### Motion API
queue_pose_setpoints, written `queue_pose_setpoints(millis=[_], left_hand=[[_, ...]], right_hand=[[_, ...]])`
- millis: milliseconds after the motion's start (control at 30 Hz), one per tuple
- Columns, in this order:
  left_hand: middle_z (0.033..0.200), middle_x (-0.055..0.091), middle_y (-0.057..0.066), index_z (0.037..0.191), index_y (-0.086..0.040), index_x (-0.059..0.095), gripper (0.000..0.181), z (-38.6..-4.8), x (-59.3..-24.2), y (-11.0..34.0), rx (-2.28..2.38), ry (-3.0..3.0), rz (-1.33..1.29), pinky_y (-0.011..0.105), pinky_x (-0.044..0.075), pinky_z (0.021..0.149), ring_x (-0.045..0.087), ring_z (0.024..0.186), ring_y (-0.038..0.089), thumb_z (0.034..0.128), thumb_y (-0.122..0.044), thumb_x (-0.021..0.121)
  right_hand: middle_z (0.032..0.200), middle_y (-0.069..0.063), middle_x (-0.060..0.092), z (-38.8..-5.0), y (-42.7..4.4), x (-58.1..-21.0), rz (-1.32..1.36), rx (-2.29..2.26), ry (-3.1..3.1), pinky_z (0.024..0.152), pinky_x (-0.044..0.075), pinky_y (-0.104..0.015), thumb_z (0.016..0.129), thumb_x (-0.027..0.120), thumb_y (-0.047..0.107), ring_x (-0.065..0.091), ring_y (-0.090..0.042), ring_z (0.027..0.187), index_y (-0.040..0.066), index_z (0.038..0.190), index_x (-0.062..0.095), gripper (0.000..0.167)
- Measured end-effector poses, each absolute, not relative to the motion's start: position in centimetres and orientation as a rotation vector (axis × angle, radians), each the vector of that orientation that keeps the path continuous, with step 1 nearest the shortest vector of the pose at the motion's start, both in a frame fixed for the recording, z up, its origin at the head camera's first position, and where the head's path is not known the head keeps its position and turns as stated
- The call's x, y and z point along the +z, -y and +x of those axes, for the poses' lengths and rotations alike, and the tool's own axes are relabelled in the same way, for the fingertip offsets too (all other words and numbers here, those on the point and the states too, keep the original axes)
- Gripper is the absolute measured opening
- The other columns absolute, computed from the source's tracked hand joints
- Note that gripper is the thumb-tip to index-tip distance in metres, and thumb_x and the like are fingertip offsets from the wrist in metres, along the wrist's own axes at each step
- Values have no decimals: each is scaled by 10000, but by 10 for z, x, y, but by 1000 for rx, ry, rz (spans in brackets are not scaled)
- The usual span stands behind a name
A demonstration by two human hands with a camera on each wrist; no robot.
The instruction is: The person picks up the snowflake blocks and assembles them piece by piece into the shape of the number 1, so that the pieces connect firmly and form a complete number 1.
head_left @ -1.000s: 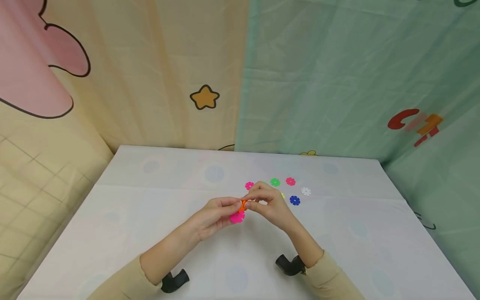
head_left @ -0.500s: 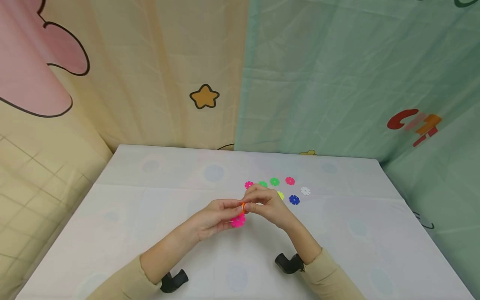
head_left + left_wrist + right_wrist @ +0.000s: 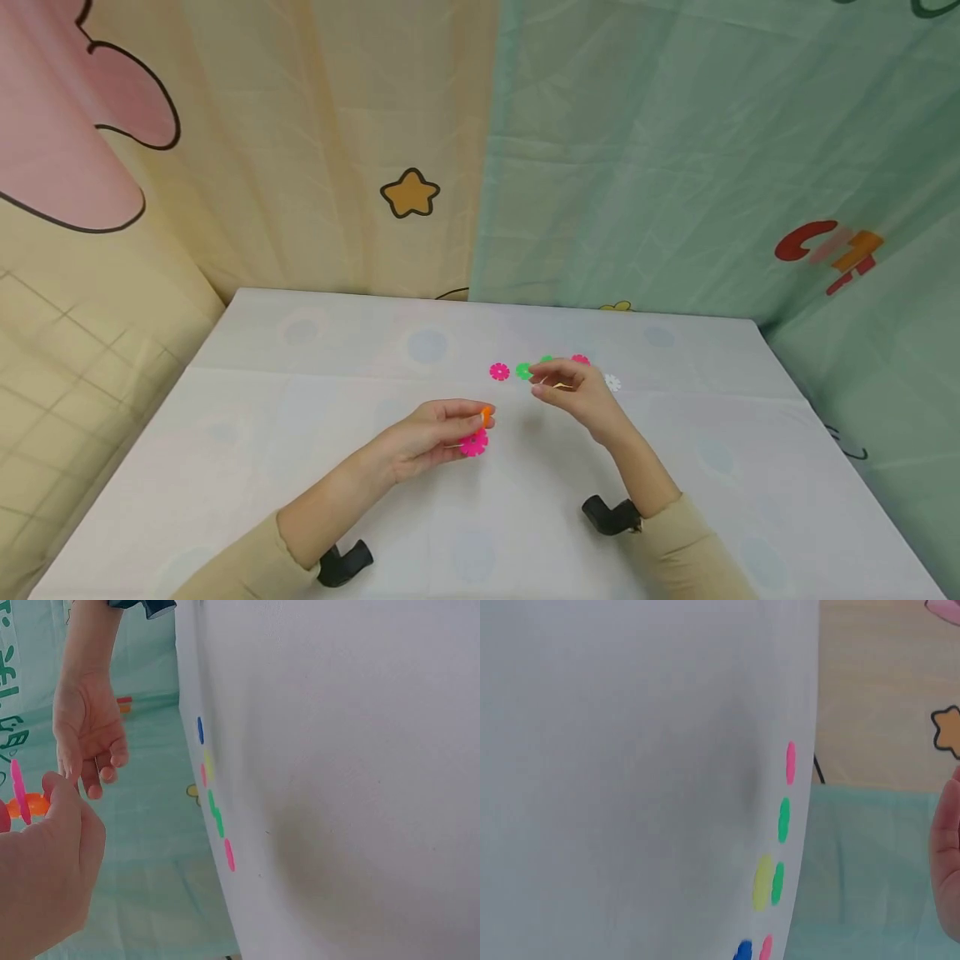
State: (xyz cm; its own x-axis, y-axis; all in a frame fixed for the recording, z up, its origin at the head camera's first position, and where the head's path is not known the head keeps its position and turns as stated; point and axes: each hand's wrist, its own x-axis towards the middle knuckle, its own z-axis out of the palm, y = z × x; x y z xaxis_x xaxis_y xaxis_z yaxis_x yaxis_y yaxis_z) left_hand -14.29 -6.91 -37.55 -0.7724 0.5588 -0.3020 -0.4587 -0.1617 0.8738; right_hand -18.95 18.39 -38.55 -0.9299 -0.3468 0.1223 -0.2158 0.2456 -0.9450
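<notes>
In the head view my left hand (image 3: 427, 435) pinches an orange notched flower-shaped disc (image 3: 486, 414) joined to a pink one (image 3: 473, 443). The left wrist view shows the two crossing at an angle, the pink disc (image 3: 20, 791) seen edge-on. My right hand (image 3: 581, 396) hovers over the table to the right, fingers loosely bent and apart from the thumb, with nothing seen between them. Loose discs lie beyond and beneath it: a pink one (image 3: 499, 372), a green one (image 3: 523, 372) and a white one (image 3: 612, 382). Others are partly or wholly hidden by that hand.
A yellow disc (image 3: 762, 883) and a blue disc (image 3: 742, 950) show in the right wrist view. The white-covered table (image 3: 300, 417) ends at a printed curtain (image 3: 637, 167). Each wrist carries a black curved piece, the right one (image 3: 611, 515) low over the table.
My right hand has let go of the orange disc and moved right and away from the left hand, toward the loose discs. My left hand stays nearly in place with the joined pieces.
</notes>
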Motion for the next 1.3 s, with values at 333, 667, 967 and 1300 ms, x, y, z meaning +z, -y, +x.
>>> queue_pose_setpoints(millis=[333, 667, 967, 1300], left_hand=[[1126, 592, 84, 1325, 74, 428, 483, -144, -375, 72, 2005, -1435, 112, 237, 484, 797, 563, 911, 125, 921, -146, 577], [1170, 581, 109, 1307, 50, 458, 455, -144, -372, 72, 1998, -1446, 95, 238, 484, 784, 562, 904, 125, 916, -147, 579], [1135, 606, 66, 1289, 28, 489, 437, -145, -374, 69, 1976, -1477, 71, 233, 470, 777, 567, 910, 121, 907, -157, 593], [1162, 587, 100, 1301, 49, 467, 444, -148, -378, 69, 1993, -1480, 72, 238, 458, 790, 554, 928, 133, 916, -143, 576]], right_hand=[[1080, -191, 612, -208, -241, -390, -281, -1717, -2518, 750, 520, -233, 870, 666, 155, 605, -135, 866, -63, 1172, 579, 382], [1056, -177, 565, -216, -277, -405, -85, -1541, -2597, 754, 503, -190, 901, 624, 179, 587, -313, 920, -68, 1236, 523, 428], [967, -87, 556, -224, -291, -418, 151, -1547, -2600, 732, 518, -203, 886, 640, 133, 563, -57, 766, -85, 1236, 517, 431], [996, -128, 526, -237, -292, -427, 342, -1388, -2639, 667, 498, -169, 860, 680, 179, 519, -177, 809, -36, 1232, 539, 452]])
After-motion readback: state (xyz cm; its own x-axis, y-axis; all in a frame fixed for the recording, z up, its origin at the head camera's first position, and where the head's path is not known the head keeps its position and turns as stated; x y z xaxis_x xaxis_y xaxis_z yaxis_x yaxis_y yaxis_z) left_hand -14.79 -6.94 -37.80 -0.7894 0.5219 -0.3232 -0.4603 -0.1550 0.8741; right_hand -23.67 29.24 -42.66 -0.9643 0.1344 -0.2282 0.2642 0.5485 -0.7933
